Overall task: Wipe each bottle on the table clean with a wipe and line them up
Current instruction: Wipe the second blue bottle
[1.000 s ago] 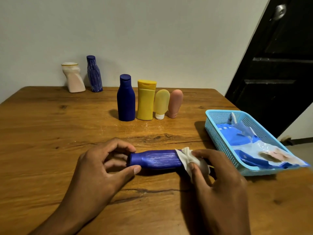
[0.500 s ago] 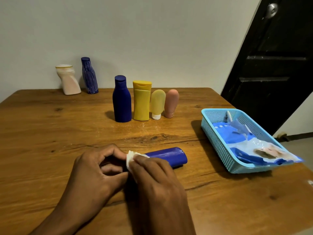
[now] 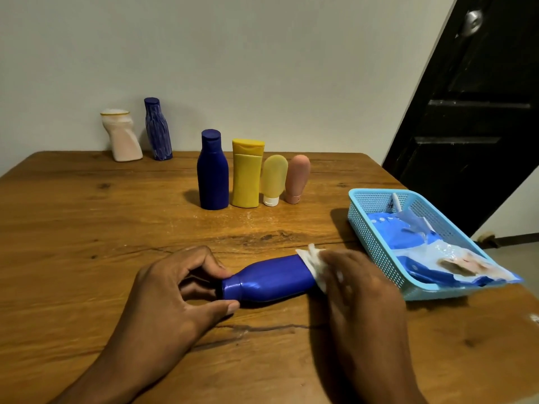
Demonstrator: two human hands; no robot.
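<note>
Left hand (image 3: 172,290) fingers pinching lying blue plastic bottle's (image 3: 269,279) cap end, right hand (image 3: 361,287) clutching white wipe (image 3: 313,262) against its base.

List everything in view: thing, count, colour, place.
lying bottle: 1, blue, on its side at the table's near middle, between both hands
wipe: 1, white, on the lying bottle's base end
row bottles: 4, dark blue, yellow, pale yellow, pink, upright in a line mid-table
back bottles: 2, cream and streaked blue, far left by the wall
basket: 1, light blue, right edge of the table
wipe pack: 1, blue and white, in the basket
table: 1, brown wood
door: 1, black, right
left hand: pinches the bottle's cap end
right hand: holds the wipe
</note>
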